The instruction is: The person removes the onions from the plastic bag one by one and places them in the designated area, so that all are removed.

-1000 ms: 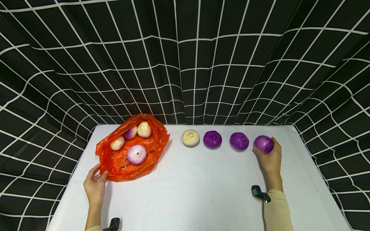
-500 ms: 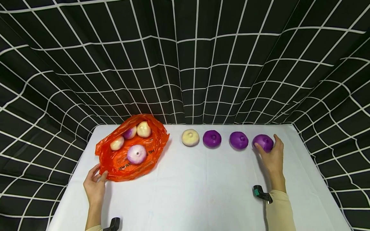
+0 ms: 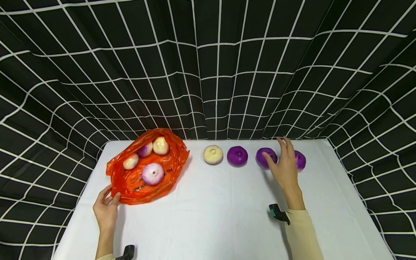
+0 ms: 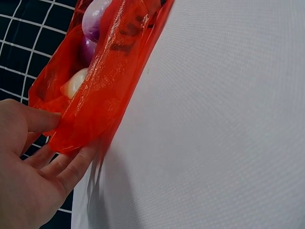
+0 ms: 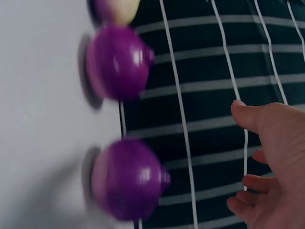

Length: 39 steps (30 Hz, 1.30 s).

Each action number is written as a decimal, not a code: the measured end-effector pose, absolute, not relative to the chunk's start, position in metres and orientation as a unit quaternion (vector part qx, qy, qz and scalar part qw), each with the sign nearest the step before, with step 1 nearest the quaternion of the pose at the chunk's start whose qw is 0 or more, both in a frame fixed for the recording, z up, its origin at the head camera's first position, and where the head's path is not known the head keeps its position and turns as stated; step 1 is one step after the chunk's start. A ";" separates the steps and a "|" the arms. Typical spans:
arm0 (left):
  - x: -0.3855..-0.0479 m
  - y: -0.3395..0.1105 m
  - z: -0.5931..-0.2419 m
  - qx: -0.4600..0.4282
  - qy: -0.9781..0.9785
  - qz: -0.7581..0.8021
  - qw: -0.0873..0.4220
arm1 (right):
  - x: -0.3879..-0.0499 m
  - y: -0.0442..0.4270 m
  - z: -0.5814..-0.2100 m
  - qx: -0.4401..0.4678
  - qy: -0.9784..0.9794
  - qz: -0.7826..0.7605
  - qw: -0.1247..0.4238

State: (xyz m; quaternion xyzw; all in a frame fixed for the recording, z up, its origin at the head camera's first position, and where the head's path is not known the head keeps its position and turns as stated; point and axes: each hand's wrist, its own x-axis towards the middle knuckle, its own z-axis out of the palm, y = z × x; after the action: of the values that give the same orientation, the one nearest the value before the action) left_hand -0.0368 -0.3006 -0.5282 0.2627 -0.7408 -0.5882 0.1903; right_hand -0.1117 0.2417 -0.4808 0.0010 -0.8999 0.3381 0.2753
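My left hand (image 3: 106, 211) pinches the near left rim of an orange-red plastic bag (image 4: 95, 114) between thumb and fingers. Inside the open bag lie several onions, among them a white-and-purple onion (image 3: 153, 173) in front and a pale onion (image 3: 160, 146) at the back. On the right, my right hand (image 3: 286, 169) is raised with fingers spread and holds nothing. In the head view its thumb overlaps one purple onion (image 3: 264, 157), and the hand partly covers the rightmost purple onion (image 3: 300, 161). The right wrist view shows the hand apart from both blurred onions.
Left of these, along the back of the white table (image 3: 208, 216), sit a cream onion (image 3: 213, 154) and another purple onion (image 3: 237, 156). A black curtain with white grid lines (image 3: 208, 72) surrounds the table's back and sides.
My right hand has let go of the rightmost purple onion, lifted, and moved left over the row. The left hand keeps its hold on the bag.
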 end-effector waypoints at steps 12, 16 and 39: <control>-0.036 -0.302 -0.529 0.267 -0.742 -0.587 0.182 | -0.131 0.154 -0.468 0.124 -0.930 0.287 0.190; -0.036 -0.304 -0.529 0.263 -0.746 -0.585 0.180 | -0.132 0.125 -0.471 0.174 -0.925 0.278 0.194; -0.038 -0.301 -0.531 0.257 -0.747 -0.584 0.186 | -0.131 -0.062 -0.493 0.349 -0.915 0.162 0.118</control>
State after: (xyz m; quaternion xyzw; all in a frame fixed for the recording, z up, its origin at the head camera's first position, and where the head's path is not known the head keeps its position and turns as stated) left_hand -0.0381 -0.3009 -0.5313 0.2565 -0.7469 -0.5844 0.1864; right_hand -0.1305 -0.0621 -0.4927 0.3494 -0.9153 0.1621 0.1176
